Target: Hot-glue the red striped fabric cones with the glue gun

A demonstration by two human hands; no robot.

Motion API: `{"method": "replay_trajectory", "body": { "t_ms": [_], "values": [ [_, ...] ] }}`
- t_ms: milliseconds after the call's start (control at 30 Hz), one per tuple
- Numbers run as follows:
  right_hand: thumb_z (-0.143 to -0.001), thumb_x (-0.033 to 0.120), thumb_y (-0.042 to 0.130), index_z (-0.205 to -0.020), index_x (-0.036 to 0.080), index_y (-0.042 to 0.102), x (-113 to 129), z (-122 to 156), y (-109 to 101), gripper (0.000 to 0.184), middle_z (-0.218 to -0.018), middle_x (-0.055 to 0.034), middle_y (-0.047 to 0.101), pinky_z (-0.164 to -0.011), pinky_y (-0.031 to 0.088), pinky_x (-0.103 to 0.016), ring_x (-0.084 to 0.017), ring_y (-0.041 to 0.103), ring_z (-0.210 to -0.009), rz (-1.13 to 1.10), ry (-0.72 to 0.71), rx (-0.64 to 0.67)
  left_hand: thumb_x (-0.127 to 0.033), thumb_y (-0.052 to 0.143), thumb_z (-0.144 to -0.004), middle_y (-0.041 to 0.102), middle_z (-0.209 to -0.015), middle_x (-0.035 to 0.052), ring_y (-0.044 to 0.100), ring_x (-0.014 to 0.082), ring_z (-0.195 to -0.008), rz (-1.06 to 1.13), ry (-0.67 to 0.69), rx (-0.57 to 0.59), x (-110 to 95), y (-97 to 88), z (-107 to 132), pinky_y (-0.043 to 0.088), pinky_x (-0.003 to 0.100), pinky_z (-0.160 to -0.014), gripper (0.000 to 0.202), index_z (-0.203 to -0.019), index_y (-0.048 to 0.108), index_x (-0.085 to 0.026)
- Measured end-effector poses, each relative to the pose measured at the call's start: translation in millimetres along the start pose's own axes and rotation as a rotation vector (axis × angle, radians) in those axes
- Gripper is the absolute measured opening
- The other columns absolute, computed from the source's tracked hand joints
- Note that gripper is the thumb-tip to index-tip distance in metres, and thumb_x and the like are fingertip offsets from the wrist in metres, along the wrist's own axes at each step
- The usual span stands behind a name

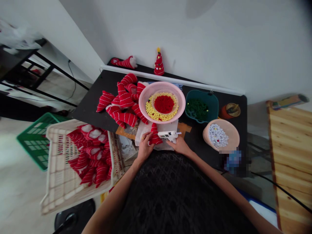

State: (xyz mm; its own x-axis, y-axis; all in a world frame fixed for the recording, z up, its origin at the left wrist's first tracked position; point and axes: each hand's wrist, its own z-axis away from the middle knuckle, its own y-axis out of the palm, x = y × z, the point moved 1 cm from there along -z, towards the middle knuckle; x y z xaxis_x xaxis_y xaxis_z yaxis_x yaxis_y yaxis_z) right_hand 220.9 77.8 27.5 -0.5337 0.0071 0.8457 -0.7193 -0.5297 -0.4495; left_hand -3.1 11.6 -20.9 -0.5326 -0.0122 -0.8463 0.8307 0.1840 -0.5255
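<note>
My left hand (pixel 145 146) has its fingers closed on the left side of a red cone with white stitched lines (pixel 154 134), which stands on a white sheet (pixel 139 131) at the table's front edge. In my right hand (pixel 181 145) is a white glue gun (pixel 168 134), gripped by its handle. Its nozzle points left at the cone, and a glue stick pokes out at the back. Just behind, a pink basket (pixel 145 112) holds yellow pompoms (pixel 158 116) and a smaller clear bowl of red pompoms (pixel 164 104).
Several red cones (pixel 125 97) are heaped left on the black table (pixel 90 104); more fill a white crate (pixel 59 175). A teal basket (pixel 214 100) of green pieces and a peach tub (pixel 232 136) of white pompoms stand right. A decorated cone tree (pixel 159 65) stands behind.
</note>
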Motion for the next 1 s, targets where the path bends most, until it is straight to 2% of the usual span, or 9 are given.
{"method": "replay_trajectory", "body": {
  "t_ms": [167,333,800,1000],
  "values": [
    [-0.087,0.032,0.068,-0.107,0.019,0.078,2,2,-2,0.026,-0.098,-0.0105,0.081,-0.086,0.058,-0.043,-0.03,0.075,-0.091,0.003,0.003,-0.001,-0.006,0.063,-0.076,0.058,-0.132,0.0108,0.065,0.0235,-0.108,0.004,-0.003,0.006,-1,0.1,0,0.058,0.041,-0.094,0.06,-0.133,0.061,-0.025],
    [-0.086,0.033,0.068,-0.109,0.018,0.077,2,3,-4,0.029,-0.101,-0.0113,0.08,-0.087,0.057,-0.042,-0.031,0.074,-0.094,-0.009,-0.001,-0.001,-0.008,0.064,-0.077,0.058,-0.132,0.0106,0.065,0.0236,-0.109,0.005,-0.002,0.01,-1,0.1,0,0.058,0.041,-0.095,0.057,-0.131,0.062,-0.026],
    [-0.087,0.037,0.065,-0.098,0.016,0.076,5,0,-4,0.027,-0.088,-0.0075,0.079,-0.078,0.056,-0.035,-0.025,0.072,-0.08,-0.096,0.025,-0.048,-0.009,0.063,-0.079,0.057,-0.133,0.0103,0.062,0.0258,-0.118,-0.05,0.013,0.035,-3,-0.5,1,0.054,0.044,-0.104,0.046,-0.123,0.067,-0.024],
    [-0.085,0.032,0.068,-0.097,0.017,0.077,2,-13,1,0.021,-0.092,-0.0089,0.08,-0.084,0.056,-0.037,-0.028,0.073,-0.088,-0.06,0.025,-0.043,-0.008,0.062,-0.078,0.057,-0.135,0.0104,0.061,0.0268,-0.119,-0.08,0.021,0.041,-2,-1.5,1,0.052,0.046,-0.107,0.049,-0.125,0.067,-0.024]
  ]
}}
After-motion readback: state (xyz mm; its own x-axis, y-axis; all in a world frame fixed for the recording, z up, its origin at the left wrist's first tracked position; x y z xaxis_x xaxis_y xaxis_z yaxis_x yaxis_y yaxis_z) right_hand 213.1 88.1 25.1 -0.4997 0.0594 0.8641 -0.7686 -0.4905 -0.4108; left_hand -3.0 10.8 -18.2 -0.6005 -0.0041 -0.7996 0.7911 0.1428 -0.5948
